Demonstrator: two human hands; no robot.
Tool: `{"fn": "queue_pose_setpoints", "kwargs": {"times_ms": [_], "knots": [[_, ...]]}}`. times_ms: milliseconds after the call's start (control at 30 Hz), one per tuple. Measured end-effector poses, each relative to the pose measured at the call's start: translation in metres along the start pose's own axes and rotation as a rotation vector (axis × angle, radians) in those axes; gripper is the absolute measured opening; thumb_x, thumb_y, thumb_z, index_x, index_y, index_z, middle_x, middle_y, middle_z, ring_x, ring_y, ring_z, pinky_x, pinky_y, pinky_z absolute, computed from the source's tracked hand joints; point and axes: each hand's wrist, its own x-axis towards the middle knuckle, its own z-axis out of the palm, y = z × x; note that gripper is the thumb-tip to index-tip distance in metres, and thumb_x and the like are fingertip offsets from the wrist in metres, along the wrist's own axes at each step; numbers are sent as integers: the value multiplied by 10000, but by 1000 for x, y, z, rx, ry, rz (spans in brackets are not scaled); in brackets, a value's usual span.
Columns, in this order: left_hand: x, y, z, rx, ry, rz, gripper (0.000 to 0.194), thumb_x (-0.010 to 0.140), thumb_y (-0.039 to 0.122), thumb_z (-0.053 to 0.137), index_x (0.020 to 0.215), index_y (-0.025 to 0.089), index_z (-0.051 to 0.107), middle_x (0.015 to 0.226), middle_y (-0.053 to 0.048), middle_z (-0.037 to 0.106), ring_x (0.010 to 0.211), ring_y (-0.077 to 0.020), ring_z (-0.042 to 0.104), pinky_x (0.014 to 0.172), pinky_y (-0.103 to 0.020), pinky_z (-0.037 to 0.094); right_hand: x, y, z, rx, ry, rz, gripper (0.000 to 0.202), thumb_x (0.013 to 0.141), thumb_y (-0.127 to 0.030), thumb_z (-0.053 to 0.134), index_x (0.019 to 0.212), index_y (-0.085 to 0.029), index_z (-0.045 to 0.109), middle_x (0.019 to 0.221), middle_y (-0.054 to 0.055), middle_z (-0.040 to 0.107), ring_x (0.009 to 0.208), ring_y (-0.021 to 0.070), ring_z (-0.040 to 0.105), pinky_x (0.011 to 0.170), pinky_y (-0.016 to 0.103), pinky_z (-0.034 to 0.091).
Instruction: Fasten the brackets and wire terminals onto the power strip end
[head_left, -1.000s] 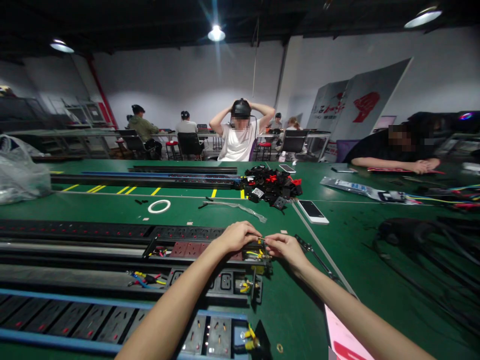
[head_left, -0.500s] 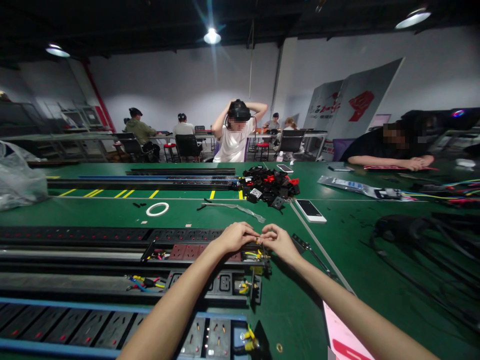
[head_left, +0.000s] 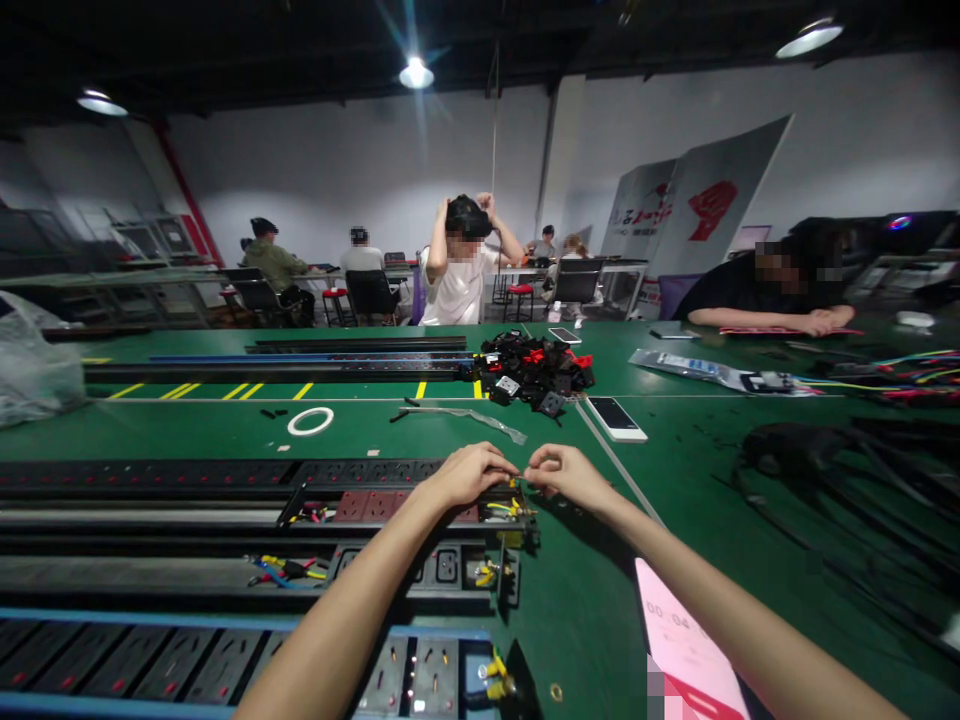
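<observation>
My left hand (head_left: 474,473) reaches over the right end of the farthest black power strip (head_left: 225,472), fingers bent together by a yellow wire end (head_left: 514,483). What its fingertips grip is hidden. Just right of that end, my right hand (head_left: 566,472) has thumb and index finger pinched; anything between them is too small to name. A small gap separates the two hands' fingertips. Nearer me lie a strip with brown sockets (head_left: 364,506), another with black sockets and yellow-ended wires (head_left: 486,574), and a blue-edged power strip (head_left: 172,655).
A pile of black and red socket parts (head_left: 536,370) lies beyond my hands, near a white phone (head_left: 616,419) and a white ring (head_left: 310,421). Black cables (head_left: 825,500) coil at right. A pink-screened phone (head_left: 679,635) lies under my right forearm. Co-workers sit across the table.
My right hand has drawn slightly right, away from my left fingertips. My left hand stays at the strip's end. The person opposite has shifted their hands on their headset.
</observation>
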Motion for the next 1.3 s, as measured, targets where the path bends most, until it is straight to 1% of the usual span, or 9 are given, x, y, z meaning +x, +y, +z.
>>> {"fn": "queue_pose_setpoints", "kwargs": {"times_ms": [100, 167, 300, 400, 500, 667, 800, 967, 1300], "knots": [[0, 2, 0, -7, -4, -28, 240, 943, 305, 578, 1117, 279, 740, 1117, -41, 685, 1033, -190, 640, 916, -259, 470, 6, 3, -44, -234, 125, -12, 114, 716, -253, 681, 806, -202, 633, 839, 60, 721, 810, 198, 665, 674, 265, 451], [1, 3, -1, -16, -5, -50, 232, 937, 301, 586, 1105, 276, 744, 1112, -40, 687, 1025, -191, 644, 910, -261, 472, 10, 9, -67, -374, 177, 22, 120, 680, -183, 683, 795, -204, 657, 844, 61, 712, 866, 221, 660, 706, 274, 431], [0, 3, -1, -37, -1, -62, 230, 938, 316, 585, 1099, 279, 745, 1113, -35, 694, 1020, -188, 647, 906, -263, 473, 12, 28, -78, -524, 173, 101, 161, 569, -99, 715, 682, -207, 675, 681, 32, 666, 816, 250, 667, 702, 287, 416], [0, 3, -2, -38, -2, -62, 235, 938, 334, 585, 1099, 282, 746, 1125, -34, 695, 1027, -190, 645, 905, -266, 471, 10, 37, -75, -516, 185, 99, 207, 548, -47, 685, 682, -205, 685, 655, 29, 644, 794, 251, 661, 696, 292, 409], [0, 3, -2, -32, -3, -64, 237, 938, 341, 584, 1095, 276, 749, 1120, -36, 697, 1022, -195, 648, 897, -273, 474, 8, 37, -75, -415, 211, 57, 294, 576, -35, 660, 808, -208, 710, 659, 26, 626, 772, 241, 646, 701, 303, 419], [1, 2, -1, -40, 0, -62, 234, 936, 338, 589, 1094, 271, 748, 1117, -41, 701, 1024, -195, 648, 905, -272, 474, 1, 30, -54, -78, 124, 21, 353, 686, -153, 661, 1033, -212, 686, 698, -4, 611, 634, 165, 609, 638, 294, 502], [1, -1, 1, -42, 6, -52, 236, 937, 332, 587, 1096, 261, 748, 1104, -44, 705, 1024, -191, 647, 919, -267, 470, -4, 28, -19, 189, -20, 55, 239, 669, -194, 706, 907, -179, 712, 662, -15, 607, 573, 124, 590, 605, 280, 548], [0, 0, 0, -35, 10, -43, 238, 939, 328, 583, 1091, 254, 750, 1099, -45, 707, 1024, -190, 645, 908, -259, 471, -4, 26, 11, 375, -90, 114, 224, 618, -144, 736, 837, -172, 701, 634, -35, 615, 518, 86, 579, 571, 241, 552], [0, -3, 3, -41, 17, -45, 241, 937, 331, 581, 1093, 257, 750, 1114, -47, 699, 1009, -196, 653, 899, -270, 476, -10, 24, 21, 460, -220, 184, 276, 625, -141, 688, 898, -167, 659, 570, -49, 633, 460, 71, 585, 504, 171, 498]]}}
